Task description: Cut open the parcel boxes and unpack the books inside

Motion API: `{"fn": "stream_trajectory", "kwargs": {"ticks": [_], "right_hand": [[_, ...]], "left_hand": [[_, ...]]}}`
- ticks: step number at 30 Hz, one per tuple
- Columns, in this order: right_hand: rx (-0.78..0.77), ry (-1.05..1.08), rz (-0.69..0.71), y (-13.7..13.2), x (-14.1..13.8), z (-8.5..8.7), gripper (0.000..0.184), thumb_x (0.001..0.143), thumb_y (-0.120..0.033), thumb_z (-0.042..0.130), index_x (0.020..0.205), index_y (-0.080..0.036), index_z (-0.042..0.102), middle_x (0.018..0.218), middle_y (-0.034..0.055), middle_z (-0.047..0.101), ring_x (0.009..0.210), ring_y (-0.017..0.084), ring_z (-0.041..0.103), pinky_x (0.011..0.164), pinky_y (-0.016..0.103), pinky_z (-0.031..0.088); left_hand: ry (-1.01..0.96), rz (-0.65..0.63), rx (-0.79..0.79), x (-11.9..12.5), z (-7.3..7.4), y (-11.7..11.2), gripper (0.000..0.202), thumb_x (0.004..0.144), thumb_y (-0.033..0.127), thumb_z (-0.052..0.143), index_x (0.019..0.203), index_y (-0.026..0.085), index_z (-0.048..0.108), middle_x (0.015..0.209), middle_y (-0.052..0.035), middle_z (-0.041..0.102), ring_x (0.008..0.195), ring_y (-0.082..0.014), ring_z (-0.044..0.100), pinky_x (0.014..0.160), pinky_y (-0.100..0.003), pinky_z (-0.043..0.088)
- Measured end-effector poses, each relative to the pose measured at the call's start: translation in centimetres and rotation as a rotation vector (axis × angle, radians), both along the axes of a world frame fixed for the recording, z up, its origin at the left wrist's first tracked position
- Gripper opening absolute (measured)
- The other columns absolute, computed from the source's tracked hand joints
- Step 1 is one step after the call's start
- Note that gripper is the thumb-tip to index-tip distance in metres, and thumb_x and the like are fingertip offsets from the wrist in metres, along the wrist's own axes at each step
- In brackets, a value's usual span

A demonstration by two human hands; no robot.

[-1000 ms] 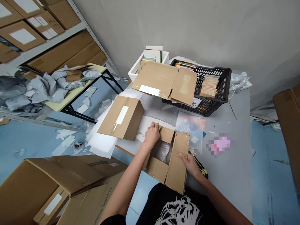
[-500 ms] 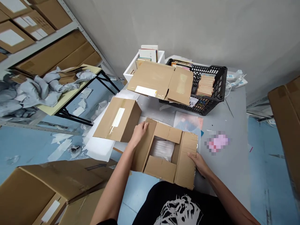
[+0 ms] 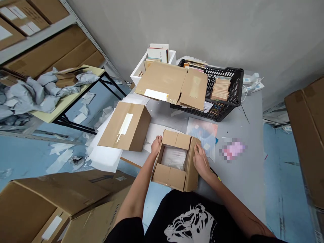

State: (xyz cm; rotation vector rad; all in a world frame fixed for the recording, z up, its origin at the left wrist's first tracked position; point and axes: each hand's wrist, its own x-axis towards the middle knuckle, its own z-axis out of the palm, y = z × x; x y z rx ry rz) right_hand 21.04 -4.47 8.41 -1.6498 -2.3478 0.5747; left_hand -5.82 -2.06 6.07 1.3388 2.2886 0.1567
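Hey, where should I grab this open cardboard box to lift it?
Probably low on the outer left and right walls of the cardboard box, coming in from both sides, where your left hand and right hand rest. The raised flaps are hinged and would likely fold under load, and reaching in from above could press the white wrapped item inside.

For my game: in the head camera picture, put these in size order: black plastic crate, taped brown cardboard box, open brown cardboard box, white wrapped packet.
1. Black plastic crate
2. Taped brown cardboard box and open brown cardboard box: they look alike, can't rank
3. White wrapped packet
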Motion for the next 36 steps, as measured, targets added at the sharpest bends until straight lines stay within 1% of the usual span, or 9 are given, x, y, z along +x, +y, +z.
{"fn": "stream_trajectory", "kwargs": {"ticks": [5, 11, 14, 18, 22, 25, 30, 33, 36], "right_hand": [[0.164, -0.127, 0.211, 3.3, -3.1, 3.9, 0.067, 0.084, -0.029, 0.053, 0.142, -0.004, 0.031, 0.147, 0.0256, 0.033, 0.138, 0.034, 0.026, 0.110, 0.053, 0.025], [0.108, -0.306, 0.481, 5.9, -6.3, 4.6, 0.051, 0.086, -0.014, 0.046, 0.136, -0.009, 0.043, 0.142, 0.0239, 0.042, 0.130, 0.032, 0.041, 0.104, 0.052, 0.033], [-0.010, -0.310, 0.466, 7.7, -5.8, 6.3, 0.038, 0.094, -0.022, 0.036, 0.128, -0.012, 0.050, 0.125, 0.0190, 0.060, 0.112, 0.028, 0.058, 0.090, 0.039, 0.044], [-0.083, -0.295, 0.306, 10.7, -5.3, 8.3, 0.037, 0.098, -0.036, 0.029, 0.113, -0.016, 0.055, 0.097, 0.0128, 0.069, 0.088, 0.025, 0.066, 0.072, 0.032, 0.046], [0.038, -0.255, 0.169, 12.6, -6.2, 7.9, 0.032, 0.096, -0.031, 0.037, 0.117, -0.013, 0.053, 0.112, 0.0165, 0.062, 0.101, 0.026, 0.058, 0.079, 0.035, 0.044], [0.086, -0.286, 0.197, 12.7, -7.0, 6.7, 0.038, 0.094, -0.013, 0.029, 0.126, -0.007, 0.048, 0.127, 0.0221, 0.051, 0.119, 0.028, 0.045, 0.096, 0.041, 0.036], [-0.159, -0.327, 0.381, 11.2, -7.4, 4.3, 0.040, 0.095, -0.018, 0.029, 0.127, -0.011, 0.051, 0.123, 0.0181, 0.058, 0.117, 0.026, 0.049, 0.094, 0.037, 0.038], [-0.257, -0.341, 0.389, 10.4, -6.9, 3.0, 0.040, 0.094, -0.033, 0.039, 0.127, -0.015, 0.051, 0.116, 0.0147, 0.063, 0.103, 0.025, 0.059, 0.083, 0.034, 0.044], [-0.300, -0.339, 0.367, 10.1, -6.2, 2.0, 0.035, 0.092, -0.031, 0.044, 0.124, -0.018, 0.054, 0.112, 0.0134, 0.066, 0.101, 0.025, 0.062, 0.081, 0.032, 0.043]], "left_hand": [[0.093, -0.059, 0.106, -0.4, 3.0, -0.9, 0.034, 0.097, 0.025, 0.023, 0.116, 0.018, 0.050, 0.120, -0.0129, 0.058, 0.108, -0.0222, 0.056, 0.082, -0.030, 0.042], [0.277, -0.462, 0.227, 3.7, 7.2, -6.4, 0.026, 0.092, 0.018, 0.036, 0.109, 0.016, 0.057, 0.104, -0.0123, 0.061, 0.097, -0.0224, 0.057, 0.079, -0.033, 0.044], [0.246, -0.625, 0.240, 7.1, 8.0, -9.6, 0.024, 0.091, 0.031, 0.046, 0.096, 0.016, 0.064, 0.090, -0.0103, 0.066, 0.089, -0.0229, 0.060, 0.080, -0.036, 0.045], [0.195, -0.661, 0.223, 8.4, 9.8, -13.1, 0.035, 0.094, 0.034, 0.041, 0.074, 0.018, 0.065, 0.067, -0.0047, 0.064, 0.071, -0.0191, 0.062, 0.078, -0.037, 0.046], [0.191, -0.599, 0.098, 8.0, 10.4, -16.6, 0.038, 0.093, 0.032, 0.041, 0.067, 0.019, 0.066, 0.069, -0.0067, 0.066, 0.066, -0.0194, 0.063, 0.055, -0.028, 0.045], [0.333, -0.425, 0.050, 8.4, 8.8, -18.3, 0.016, 0.085, 0.022, 0.053, 0.082, 0.019, 0.069, 0.108, -0.0131, 0.067, 0.092, -0.0253, 0.062, 0.052, -0.027, 0.048], [0.500, -0.112, 0.084, 10.1, 5.9, -18.3, 0.050, 0.085, 0.021, 0.052, 0.134, 0.011, 0.048, 0.134, -0.0180, 0.052, 0.109, -0.0278, 0.054, 0.077, -0.037, 0.054], [0.558, -0.001, 0.121, 10.2, 5.5, -17.9, 0.056, 0.091, 0.031, 0.043, 0.141, 0.007, 0.038, 0.137, -0.0208, 0.049, 0.114, -0.0316, 0.051, 0.095, -0.051, 0.042], [0.552, 0.074, 0.154, 8.4, 5.1, -17.4, 0.063, 0.090, 0.035, 0.045, 0.144, 0.005, 0.031, 0.145, -0.0237, 0.038, 0.128, -0.0362, 0.039, 0.103, -0.055, 0.031]]}}
